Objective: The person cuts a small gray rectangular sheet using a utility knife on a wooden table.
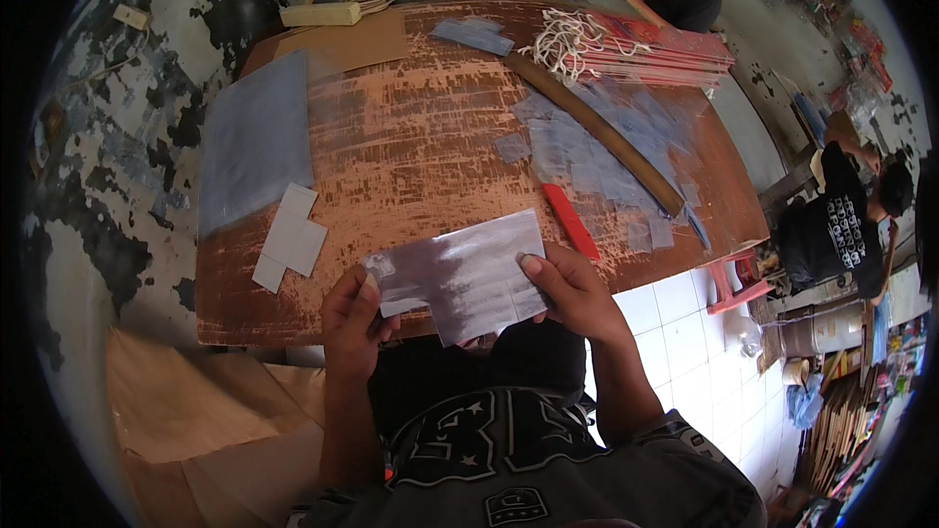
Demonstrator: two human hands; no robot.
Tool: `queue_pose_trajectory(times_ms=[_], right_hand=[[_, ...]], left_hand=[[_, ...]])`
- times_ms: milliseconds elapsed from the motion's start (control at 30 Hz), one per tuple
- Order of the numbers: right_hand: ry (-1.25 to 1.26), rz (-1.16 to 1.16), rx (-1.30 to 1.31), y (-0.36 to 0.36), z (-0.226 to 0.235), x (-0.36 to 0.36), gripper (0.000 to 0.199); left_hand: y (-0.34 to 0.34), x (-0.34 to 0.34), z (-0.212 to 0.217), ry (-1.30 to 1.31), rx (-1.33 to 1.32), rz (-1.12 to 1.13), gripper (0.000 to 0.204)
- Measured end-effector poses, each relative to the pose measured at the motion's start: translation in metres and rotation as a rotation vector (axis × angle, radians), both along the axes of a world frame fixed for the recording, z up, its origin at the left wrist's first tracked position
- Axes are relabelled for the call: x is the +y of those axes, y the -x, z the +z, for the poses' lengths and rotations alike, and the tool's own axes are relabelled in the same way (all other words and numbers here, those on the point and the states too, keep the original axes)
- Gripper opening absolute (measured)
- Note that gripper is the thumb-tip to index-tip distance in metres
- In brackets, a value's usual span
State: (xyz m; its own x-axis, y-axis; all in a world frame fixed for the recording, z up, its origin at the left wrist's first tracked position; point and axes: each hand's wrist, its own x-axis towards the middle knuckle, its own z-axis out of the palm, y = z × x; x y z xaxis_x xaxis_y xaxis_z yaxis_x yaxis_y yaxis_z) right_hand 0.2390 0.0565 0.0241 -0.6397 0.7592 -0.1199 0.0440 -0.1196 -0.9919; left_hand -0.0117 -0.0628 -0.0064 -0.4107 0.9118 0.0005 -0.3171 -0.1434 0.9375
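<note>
Between my two hands, just over the table's near edge, is a glossy grey-white sheet [469,279] with a step cut out of its lower left. My left hand [354,311] pinches its left end, thumb on top. The right end is gripped by my right hand [567,286], thumb on top and fingers hidden beneath. To the left on the worn brown table [411,156] lies a pale piece of stepped shape [291,238], marked with lines. A red cutter-like tool [568,221] rests to the right of the held sheet.
A stack of clear bluish sheets [256,142] lies at left. Loose clear pieces [597,152] spread at right under a long wooden strip [597,132]. Farther back are red bundles with white cords [636,51] and cardboard [342,44]. Two people sit beyond the table, at right.
</note>
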Motion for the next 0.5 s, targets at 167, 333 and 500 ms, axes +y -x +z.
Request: queue_pose_trajectory(times_ms=[167, 333, 500], right_hand=[[0.049, -0.021, 0.021, 0.0, 0.004, -0.001, 0.04], [0.056, -0.019, 0.021, -0.001, -0.001, 0.001, 0.039], [0.074, -0.124, 0.062, -0.004, -0.01, 0.005, 0.036]], left_hand=[[0.008, -0.004, -0.016, -0.184, -0.085, -0.086, 0.022], [0.005, -0.005, -0.011, -0.225, -0.161, -0.069, 0.02], [0.01, 0.005, 0.001, -0.361, -0.388, -0.16, 0.035]])
